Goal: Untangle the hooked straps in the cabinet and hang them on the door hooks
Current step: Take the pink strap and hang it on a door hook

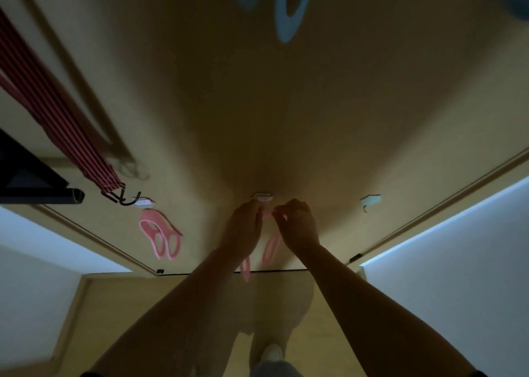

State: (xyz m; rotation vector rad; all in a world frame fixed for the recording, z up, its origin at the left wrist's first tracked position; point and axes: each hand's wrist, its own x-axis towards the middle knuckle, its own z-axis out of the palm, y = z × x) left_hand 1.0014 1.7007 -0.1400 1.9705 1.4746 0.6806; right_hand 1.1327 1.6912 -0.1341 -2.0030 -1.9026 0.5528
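Far on the left, a red striped strap [57,104], flat and woven-looking, runs down the tan door [286,104]. Its black metal hook [126,197], a curved wire shape, is caught on the left door hook [144,203], a small pale plate. Just near this, two smooth pink loops [161,237] hang flat against the door.

At the middle, the left hand [246,225] has curled fingers round the top of the pink strap [270,247], just under the middle door hook [262,196]. The right hand [297,225] pinches the same strap with its fingertips, close beside the left one. The long oval loops of the strap hang down between the two forearms.

More to the right, a pale blue door hook [370,200] sits on the door, well apart from the hands. Far at the top, blue oval loops [289,7] hang, blurred. The door surface is matte and plain; light walls [458,262] stand on both sides, and the floor [143,305] is yellowish. The light is dim.
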